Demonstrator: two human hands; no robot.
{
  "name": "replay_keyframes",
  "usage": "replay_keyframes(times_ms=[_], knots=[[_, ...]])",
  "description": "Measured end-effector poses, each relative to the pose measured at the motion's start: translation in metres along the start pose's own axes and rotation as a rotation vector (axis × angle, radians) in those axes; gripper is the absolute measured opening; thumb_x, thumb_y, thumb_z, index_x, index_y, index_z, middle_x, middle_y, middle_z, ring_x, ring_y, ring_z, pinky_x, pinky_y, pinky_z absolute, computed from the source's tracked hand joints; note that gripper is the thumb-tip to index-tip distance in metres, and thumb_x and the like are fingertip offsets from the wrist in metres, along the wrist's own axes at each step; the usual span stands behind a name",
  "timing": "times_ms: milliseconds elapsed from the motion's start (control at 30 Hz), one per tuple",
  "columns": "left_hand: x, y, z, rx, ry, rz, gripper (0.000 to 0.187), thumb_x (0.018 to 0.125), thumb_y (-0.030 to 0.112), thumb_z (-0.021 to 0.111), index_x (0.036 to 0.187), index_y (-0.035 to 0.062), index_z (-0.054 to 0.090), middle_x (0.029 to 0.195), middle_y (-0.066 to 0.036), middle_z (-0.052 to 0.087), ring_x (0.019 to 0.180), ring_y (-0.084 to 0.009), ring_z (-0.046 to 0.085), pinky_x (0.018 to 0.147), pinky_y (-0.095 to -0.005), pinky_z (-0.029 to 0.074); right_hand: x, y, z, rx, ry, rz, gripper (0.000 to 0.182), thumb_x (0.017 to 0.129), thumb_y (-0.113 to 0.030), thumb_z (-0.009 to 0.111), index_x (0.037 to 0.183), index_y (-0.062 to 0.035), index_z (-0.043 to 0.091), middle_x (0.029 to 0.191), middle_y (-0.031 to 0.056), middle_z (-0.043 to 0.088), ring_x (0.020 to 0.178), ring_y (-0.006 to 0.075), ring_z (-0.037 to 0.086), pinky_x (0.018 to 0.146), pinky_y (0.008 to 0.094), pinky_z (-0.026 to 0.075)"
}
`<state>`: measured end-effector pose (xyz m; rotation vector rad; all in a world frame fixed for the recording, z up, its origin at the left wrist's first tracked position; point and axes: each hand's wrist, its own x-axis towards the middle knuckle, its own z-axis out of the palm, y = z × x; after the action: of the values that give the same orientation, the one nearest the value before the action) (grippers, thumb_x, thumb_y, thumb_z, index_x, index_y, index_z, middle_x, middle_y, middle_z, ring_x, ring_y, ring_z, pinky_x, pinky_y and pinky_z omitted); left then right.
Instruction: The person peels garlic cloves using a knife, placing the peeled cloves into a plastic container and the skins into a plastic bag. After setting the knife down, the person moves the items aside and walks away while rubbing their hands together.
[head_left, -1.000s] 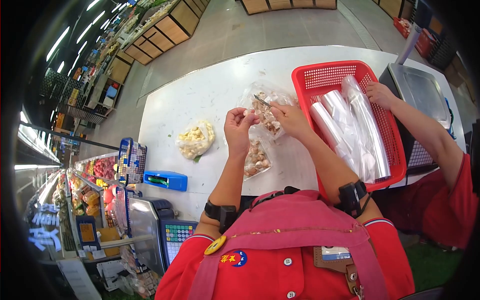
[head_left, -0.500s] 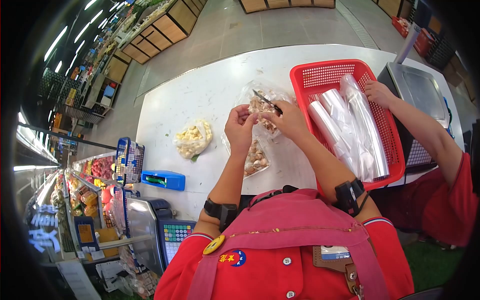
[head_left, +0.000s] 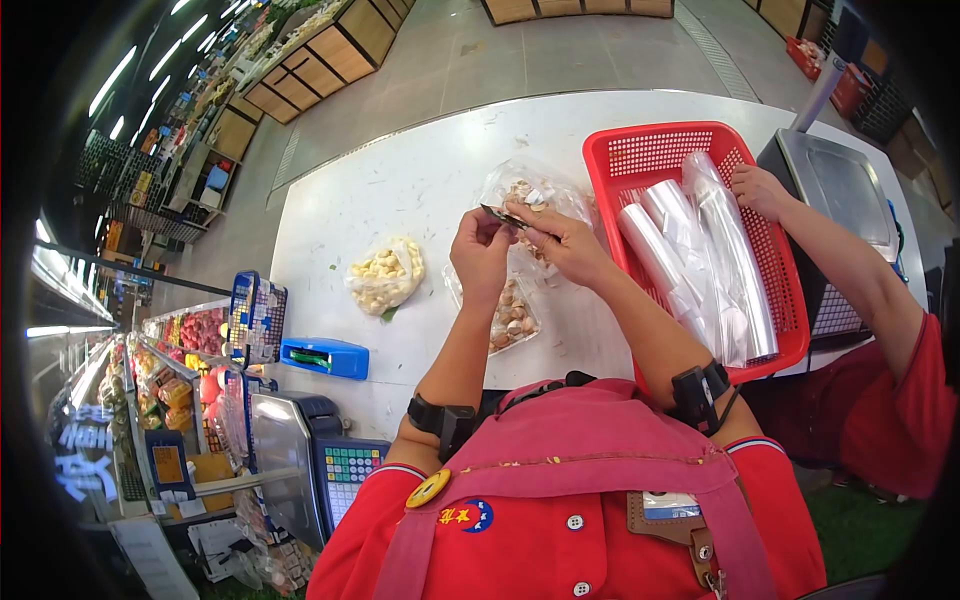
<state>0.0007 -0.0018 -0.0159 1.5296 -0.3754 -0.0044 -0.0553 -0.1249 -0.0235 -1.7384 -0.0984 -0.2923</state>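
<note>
My right hand (head_left: 568,246) grips a small dark knife (head_left: 503,217), its blade pointing left toward my other hand. The fingers of my left hand (head_left: 481,248) are pinched together by the blade; whatever they hold is too small and hidden to make out. Behind both hands lies a clear plastic bag (head_left: 545,185) with brownish garlic skins on it. Below them an open bag holds unpeeled garlic cloves (head_left: 512,318), partly covered by my left forearm. To the left is a clear bag of pale peeled garlic cloves (head_left: 387,277).
A red plastic basket (head_left: 597,165) with rolls of clear bags (head_left: 725,250) stands to the right. Another person's hand (head_left: 760,190) rests at its rim, beside a metal scale (head_left: 845,190). A blue dispenser (head_left: 325,358) and a keypad scale (head_left: 352,470) are at the left of the white table (head_left: 330,220).
The knife has turned from pointing up and left above my hands to lying lower, across my left fingertips. My right hand has tilted with it.
</note>
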Motion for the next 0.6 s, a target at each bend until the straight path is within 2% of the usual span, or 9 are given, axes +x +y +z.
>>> replay_keyframes(times_ms=[33, 67, 167, 233, 267, 367, 433, 567, 600], knots=[[0.0, 0.0, 0.0, -0.009, -0.004, 0.001, 0.014, 0.073, -0.008, 0.052, 0.086, -0.0019, 0.049, 0.075, -0.007, 0.057, 0.067, -0.0107, 0.057, 0.061, -0.0235, 0.05, 0.0, -0.001, 0.0, 0.041, 0.006, 0.014, 0.035, 0.082, -0.011, 0.048, 0.116, -0.015, 0.05, 0.106, 0.0105, 0.056, 0.097, 0.0201, 0.051, 0.084, 0.0282, 0.039], [-0.001, 0.0, 0.0, -0.009, -0.003, 0.001, 0.014, 0.073, -0.008, 0.052, 0.086, -0.0019, 0.049, 0.075, -0.007, 0.057, 0.067, -0.0107, 0.057, 0.061, -0.0235, 0.05, 0.001, 0.003, 0.001, 0.041, 0.006, 0.014, 0.035, 0.082, -0.011, 0.048, 0.116, -0.015, 0.05, 0.106, 0.0105, 0.056, 0.097, 0.0201, 0.051, 0.084, 0.0282, 0.039], [-0.003, 0.0, 0.001, -0.032, -0.037, -0.021, 0.013, 0.074, -0.006, 0.052, 0.087, -0.0023, 0.049, 0.079, -0.008, 0.057, 0.07, -0.0127, 0.057, 0.065, -0.0249, 0.048, 0.002, 0.01, 0.003, 0.131, 0.066, -0.059, 0.033, 0.082, -0.01, 0.047, 0.115, -0.0121, 0.051, 0.1, 0.0058, 0.058, 0.085, 0.0129, 0.053, 0.072, 0.023, 0.043], [-0.004, 0.001, 0.004, -0.105, -0.04, -0.01, 0.013, 0.075, -0.003, 0.055, 0.086, -0.002, 0.048, 0.08, -0.009, 0.056, 0.072, -0.0137, 0.057, 0.066, -0.0253, 0.048, 0.001, -0.005, -0.005, 0.396, -0.023, 0.176, 0.032, 0.083, -0.01, 0.047, 0.115, -0.0107, 0.051, 0.091, 0.0015, 0.058, 0.069, 0.0059, 0.049, 0.057, 0.017, 0.04], [-0.004, 0.001, 0.004, -0.105, -0.039, -0.011, 0.013, 0.075, -0.003, 0.055, 0.086, -0.002, 0.048, 0.08, -0.009, 0.056, 0.072, -0.0137, 0.057, 0.066, -0.0253, 0.048, 0.0, -0.007, -0.007, 0.396, -0.024, 0.177, 0.032, 0.083, -0.01, 0.047, 0.115, -0.0107, 0.051, 0.091, 0.0015, 0.058, 0.069, 0.0059, 0.049, 0.057, 0.017, 0.04], [-0.006, 0.002, 0.007, -0.167, -0.037, 0.022, 0.014, 0.076, -0.001, 0.057, 0.087, -0.0017, 0.048, 0.083, -0.01, 0.056, 0.071, -0.015, 0.057, 0.067, -0.0254, 0.048, -0.001, -0.01, -0.011, 0.629, -0.049, 0.389, 0.031, 0.084, -0.01, 0.046, 0.115, -0.0104, 0.051, 0.087, -0.0002, 0.056, 0.062, 0.0018, 0.043, 0.05, 0.0141, 0.034], [-0.007, 0.003, 0.009, -0.328, -0.011, 0.028, 0.014, 0.077, -0.002, 0.055, 0.089, -0.0013, 0.048, 0.085, -0.009, 0.055, 0.073, -0.0149, 0.057, 0.067, -0.0252, 0.048, 0.001, -0.012, -0.008, 0.645, 0.092, 0.452, 0.032, 0.087, -0.015, 0.044, 0.119, -0.0126, 0.047, 0.064, -0.0066, 0.041, 0.042, 0.001, 0.023, 0.037, 0.0156, 0.017], [-0.005, 0.001, 0.004, -0.387, -0.011, 0.01, 0.014, 0.078, -0.003, 0.054, 0.09, -0.0008, 0.048, 0.086, -0.008, 0.055, 0.074, -0.0142, 0.055, 0.068, -0.0248, 0.047, 0.003, 0.0, -0.006, 0.551, 0.178, 0.461, 0.033, 0.087, -0.015, 0.044, 0.12, -0.0116, 0.046, 0.069, -0.0045, 0.047, 0.047, 0.0013, 0.033, 0.041, 0.0156, 0.027], [-0.004, 0.003, 0.003, -0.425, -0.006, -0.004, 0.016, 0.077, -0.003, 0.054, 0.092, -0.0006, 0.049, 0.087, -0.007, 0.056, 0.075, -0.0136, 0.055, 0.068, -0.0246, 0.047, 0.007, 0.006, -0.006, 0.441, 0.203, 0.376, 0.034, 0.087, -0.015, 0.044, 0.12, -0.011, 0.046, 0.073, -0.0036, 0.05, 0.054, 0.0021, 0.038, 0.048, 0.0162, 0.032]])
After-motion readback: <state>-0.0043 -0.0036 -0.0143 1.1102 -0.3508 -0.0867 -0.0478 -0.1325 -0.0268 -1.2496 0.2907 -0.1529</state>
